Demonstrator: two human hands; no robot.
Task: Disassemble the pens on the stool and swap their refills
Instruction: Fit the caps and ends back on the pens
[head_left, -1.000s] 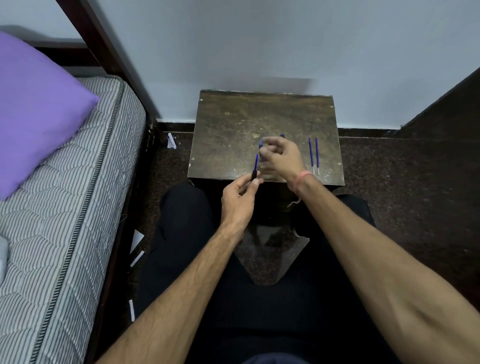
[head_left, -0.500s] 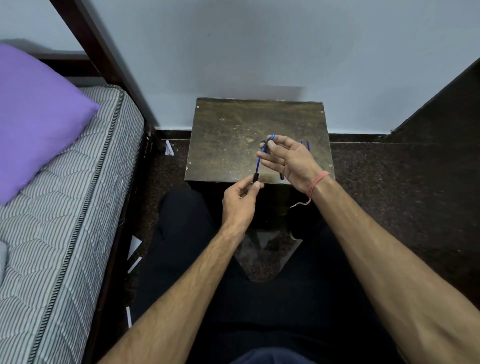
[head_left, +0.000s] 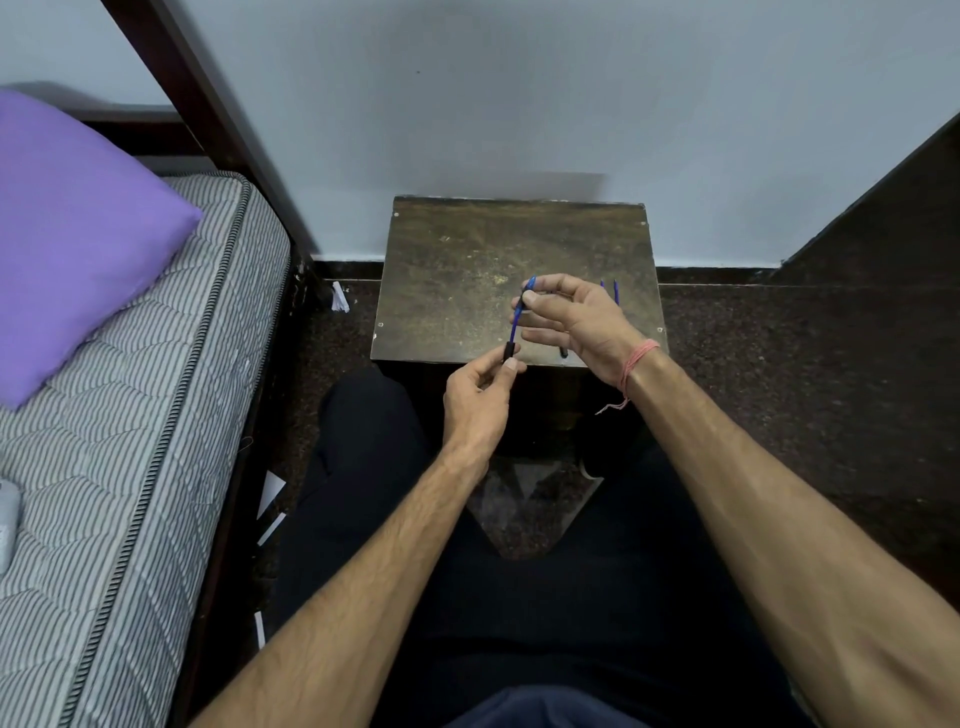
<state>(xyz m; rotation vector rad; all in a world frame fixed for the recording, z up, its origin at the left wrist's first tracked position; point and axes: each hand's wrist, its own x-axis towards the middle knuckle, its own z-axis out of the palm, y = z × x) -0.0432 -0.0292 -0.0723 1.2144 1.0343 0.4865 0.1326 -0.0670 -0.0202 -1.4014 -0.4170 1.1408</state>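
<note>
A: Hands? Go quick.
B: Your left hand is below the stool's front edge, thumb + index pinched narrow on the black end of one blue pen. Your right hand is over the stool's front-right part, thumb + fingers closed on the top end of that same pen. So 1 pen, held by both, tilted, hanging over the front edge.
A: Other parts, count?
B: 2 thin blue refills lying side by side near the right edge, only tips visible behind your right hand. 1 small dark piece at the front edge under your right palm, can't tell what it is.
A: Anything else?
B: 1 pink thread on your right wrist. 1 purple pillow on the striped mattress, far left.
</note>
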